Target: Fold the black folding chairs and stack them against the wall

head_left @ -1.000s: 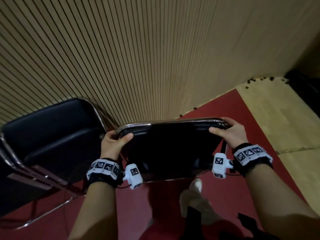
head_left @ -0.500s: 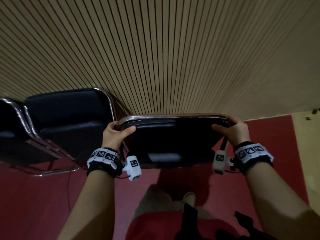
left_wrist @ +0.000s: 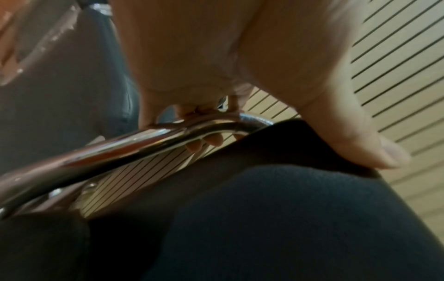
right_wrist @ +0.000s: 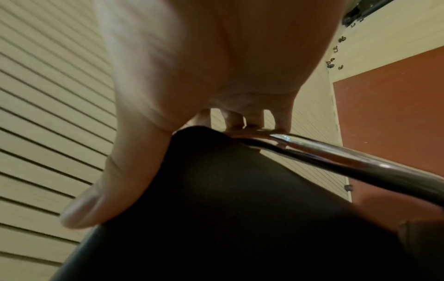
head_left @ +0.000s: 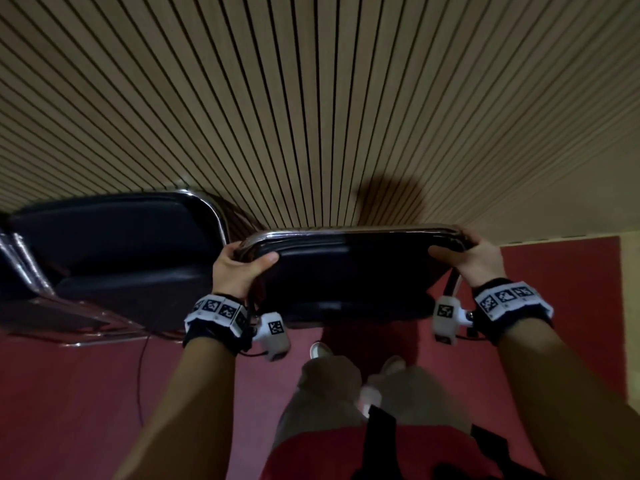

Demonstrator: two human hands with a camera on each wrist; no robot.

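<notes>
Head view: left hand (head_left: 239, 271) clamped on the left top corner of the folded black chair (head_left: 349, 271), thumb lying over the pad; right hand (head_left: 476, 263) clamped on the right top corner likewise. Held upright between both hands, facing the slatted wall (head_left: 311, 116), near it but not yet seen leaning on it. Just beside on the left, more black chairs (head_left: 114, 251) already leaning at the wall, chrome frames showing. Best done by keeping both grips level, setting the feet down on the red floor (head_left: 86, 393) first, then tipping the top rail back until it rests flat, parallel to the neighbours. Worth minding: own shoes (head_left: 320, 349) directly below the chair, and a thin dark cable (head_left: 140, 375) trailing on the floor near the stacked frames, either of which could catch a leg.

Left wrist view: fingers (left_wrist: 206, 140) curled behind the chrome tube (left_wrist: 144, 140), thumb pressed on the black pad (left_wrist: 264, 218). Neighbouring chair close on the left, so little room; knuckles likely to be pinched between frames unless the grip slides off before the two meet.

Right wrist view: fingers (right_wrist: 240, 119) hooked over the chrome rail (right_wrist: 360, 163), thumb flat on the pad (right_wrist: 228, 199). Open floor on this side; small dark objects (right_wrist: 332, 62) along the far wall's foot, well apart and out of the way.
</notes>
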